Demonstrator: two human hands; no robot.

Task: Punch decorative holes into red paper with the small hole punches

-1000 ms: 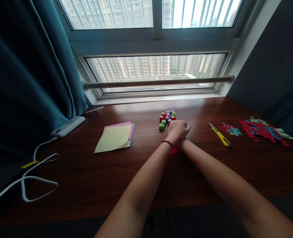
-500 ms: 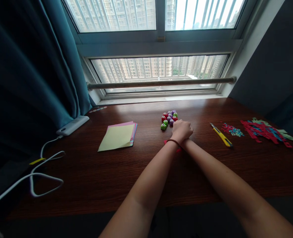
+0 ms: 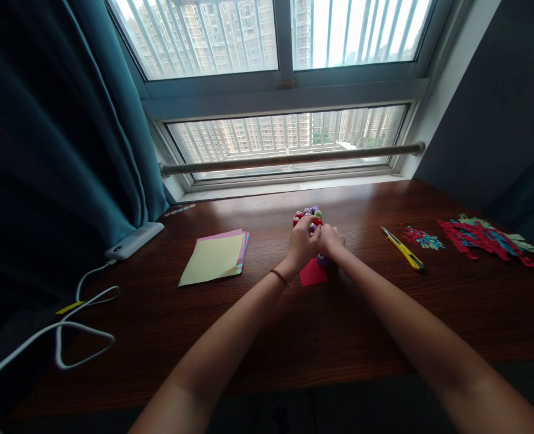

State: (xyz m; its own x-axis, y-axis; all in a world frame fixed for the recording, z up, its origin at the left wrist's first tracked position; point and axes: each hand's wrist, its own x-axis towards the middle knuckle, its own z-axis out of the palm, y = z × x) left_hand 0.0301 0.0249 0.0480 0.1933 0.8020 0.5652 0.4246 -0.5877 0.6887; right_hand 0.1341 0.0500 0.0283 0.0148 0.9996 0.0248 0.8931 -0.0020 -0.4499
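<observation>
- left hand [image 3: 304,239], right hand [image 3: 331,239] just past red paper [image 3: 313,274]; can't tell if they're gripping;
- purple gadget [image 3: 323,259] by its right edge;
- more gadgets [image 3: 299,216] beyond it

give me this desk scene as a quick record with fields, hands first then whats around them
left hand: at the near edge of the small coloured pieces; grip hidden
right hand: beside the left hand, close to a purple piece; contact unclear
red paper: nearer the camera than the hands
paper stack: left of the hands, yellow sheet on top
cutter: yellow, right of the hands
paper bits: red and blue, beyond the cutter to the right
paper strips: red, blue and pale green, far right
surface: brown desk
</observation>
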